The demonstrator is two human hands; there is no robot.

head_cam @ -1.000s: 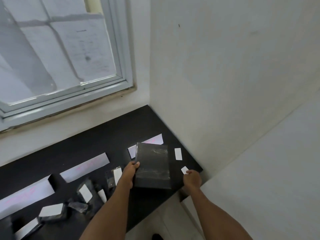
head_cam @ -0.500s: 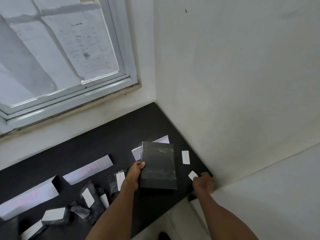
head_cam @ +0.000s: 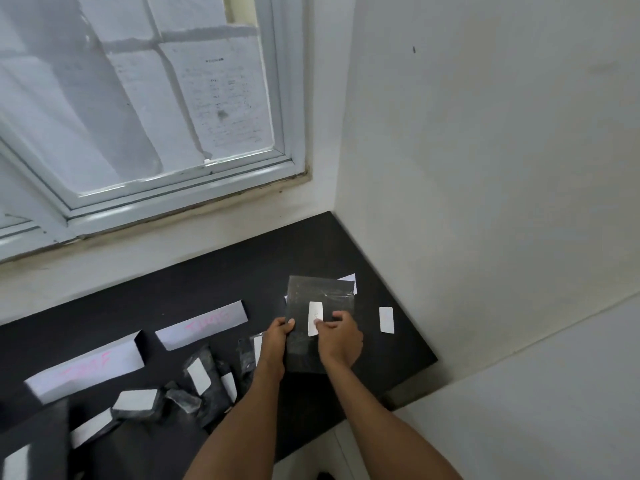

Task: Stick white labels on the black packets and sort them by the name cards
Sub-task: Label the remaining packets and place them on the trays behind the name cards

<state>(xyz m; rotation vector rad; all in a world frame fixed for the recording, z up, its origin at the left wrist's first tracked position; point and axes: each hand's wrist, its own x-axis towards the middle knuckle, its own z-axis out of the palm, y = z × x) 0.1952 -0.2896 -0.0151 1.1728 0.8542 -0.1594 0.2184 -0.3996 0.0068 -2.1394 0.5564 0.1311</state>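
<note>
A flat black packet (head_cam: 320, 296) is held over the right end of the black counter (head_cam: 214, 282). My left hand (head_cam: 277, 336) grips its left edge, thumb on top. A white label (head_cam: 314, 317) lies upright on the packet's face. My right hand (head_cam: 339, 337) pinches the label's lower end with thumb and curled fingers against the packet. One loose white label (head_cam: 386, 319) lies on the counter to the right. Name cards with pink writing lie in a row: one partly under the packet (head_cam: 348, 279), one in the middle (head_cam: 202, 323), one at the left (head_cam: 86, 370).
Several labelled black packets (head_cam: 201, 379) lie heaped near the counter's front edge, left of my arms. A white wall closes the counter's right side and a window (head_cam: 138, 116) stands behind it. The counter's front right corner (head_cam: 429, 358) is near my right hand.
My right hand picked up the label from the counter's right edge and brought it onto the packet. The left hand kept hold of the packet. The camera tilted down a little.
</note>
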